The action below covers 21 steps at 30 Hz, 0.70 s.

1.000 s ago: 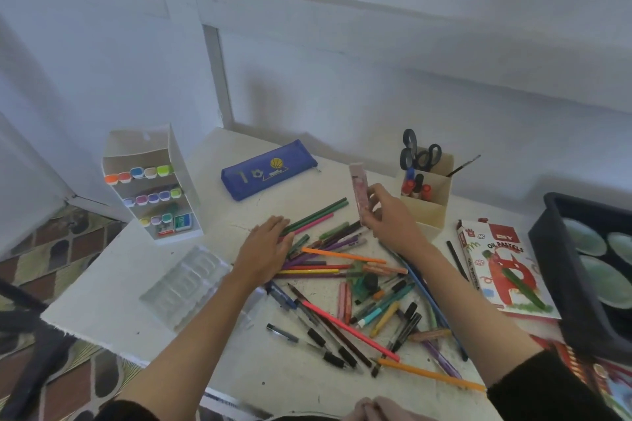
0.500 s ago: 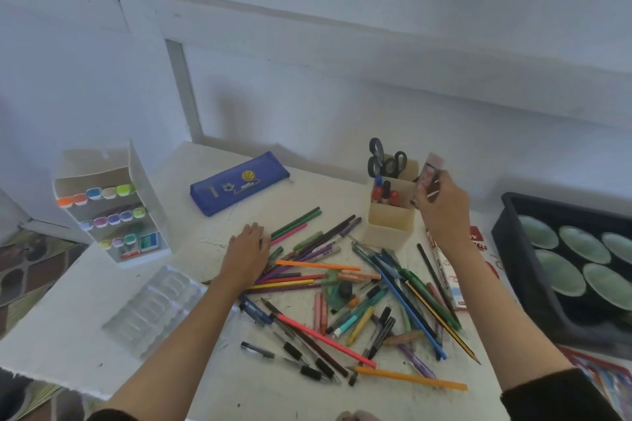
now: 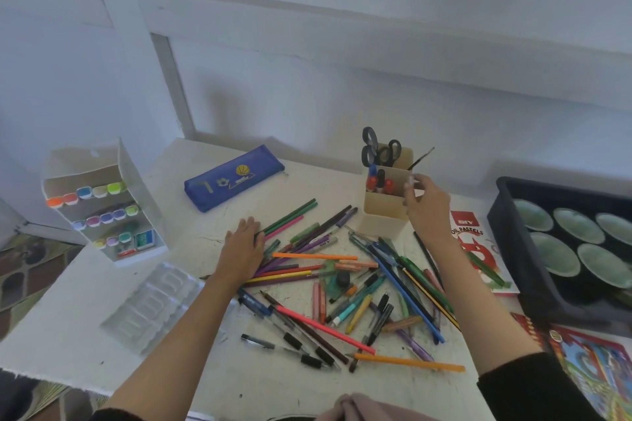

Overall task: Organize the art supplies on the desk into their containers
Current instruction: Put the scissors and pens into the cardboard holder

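Several coloured pencils, pens and markers lie scattered across the middle of the white desk. My left hand rests flat and open on the pile's left side. A cream desk holder stands behind the pile with black scissors and red markers in it. My right hand is at the holder's right rim with its fingers curled. A small pale stick shows at its fingertips and seems pinched there; most of it is hidden.
A blue pencil case lies at the back. A white marker rack stands at the left, with a clear plastic tray in front. An oil pastels box, a black tray of green dishes and a colourful box are on the right.
My right hand carried the pale pink stick from above the pencil pile rightward to the cream holder, then down to its rim. My left hand stayed on the pencils.
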{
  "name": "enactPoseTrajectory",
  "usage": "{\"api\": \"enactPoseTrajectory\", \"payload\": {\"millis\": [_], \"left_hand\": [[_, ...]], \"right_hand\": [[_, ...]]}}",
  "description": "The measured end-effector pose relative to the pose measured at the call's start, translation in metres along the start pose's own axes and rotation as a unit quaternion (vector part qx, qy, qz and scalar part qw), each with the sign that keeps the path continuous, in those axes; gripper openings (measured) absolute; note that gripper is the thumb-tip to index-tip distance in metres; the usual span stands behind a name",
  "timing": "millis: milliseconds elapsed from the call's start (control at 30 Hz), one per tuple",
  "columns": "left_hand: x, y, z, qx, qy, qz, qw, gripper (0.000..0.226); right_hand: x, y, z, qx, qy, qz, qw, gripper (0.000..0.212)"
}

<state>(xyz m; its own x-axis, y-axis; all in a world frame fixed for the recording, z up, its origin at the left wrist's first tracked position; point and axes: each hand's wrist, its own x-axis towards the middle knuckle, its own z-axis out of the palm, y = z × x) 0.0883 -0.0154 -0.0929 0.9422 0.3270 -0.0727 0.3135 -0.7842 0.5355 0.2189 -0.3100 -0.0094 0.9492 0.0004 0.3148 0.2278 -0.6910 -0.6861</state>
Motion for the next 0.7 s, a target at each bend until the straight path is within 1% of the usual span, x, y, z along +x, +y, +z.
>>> {"api": "enactPoseTrajectory", "payload": {"millis": [133, 233, 300, 400, 500, 600, 667, 700], "left_hand": [[0.0, 0.0, 0.002, -0.004, 0.004, 0.003, 1.0, 0.045], [0.002, -0.001, 0.004, -0.029, 0.005, -0.004, 1.0, 0.044], [0.004, 0.001, 0.004, -0.064, 0.003, -0.022, 0.998, 0.044], [0.003, 0.007, 0.001, -0.109, 0.019, -0.02, 0.994, 0.041], [-0.012, 0.015, -0.004, -0.128, 0.049, 0.053, 0.989, 0.035], [-0.032, 0.014, -0.012, -0.118, 0.051, 0.136, 0.982, 0.029], [-0.045, 0.008, -0.019, -0.11, 0.054, 0.172, 0.978, 0.026], [-0.051, 0.004, -0.023, -0.113, 0.052, 0.173, 0.977, 0.025]], "right_hand": [[-0.013, 0.005, -0.006, 0.022, 0.018, 0.036, 0.999, 0.036], [-0.031, 0.01, -0.014, 0.032, 0.033, 0.035, 0.998, 0.03], [-0.048, 0.012, -0.019, 0.044, 0.02, 0.042, 0.998, 0.024], [-0.075, 0.017, -0.023, 0.033, -0.04, 0.021, 0.998, 0.014], [-0.101, 0.015, -0.022, 0.05, -0.116, 0.02, 0.992, 0.013], [-0.123, 0.003, -0.012, 0.059, -0.195, 0.017, 0.979, 0.013], [-0.132, -0.01, -0.001, 0.058, -0.229, -0.012, 0.972, 0.012], [-0.136, -0.018, 0.005, 0.057, -0.245, -0.035, 0.967, 0.011]]}}
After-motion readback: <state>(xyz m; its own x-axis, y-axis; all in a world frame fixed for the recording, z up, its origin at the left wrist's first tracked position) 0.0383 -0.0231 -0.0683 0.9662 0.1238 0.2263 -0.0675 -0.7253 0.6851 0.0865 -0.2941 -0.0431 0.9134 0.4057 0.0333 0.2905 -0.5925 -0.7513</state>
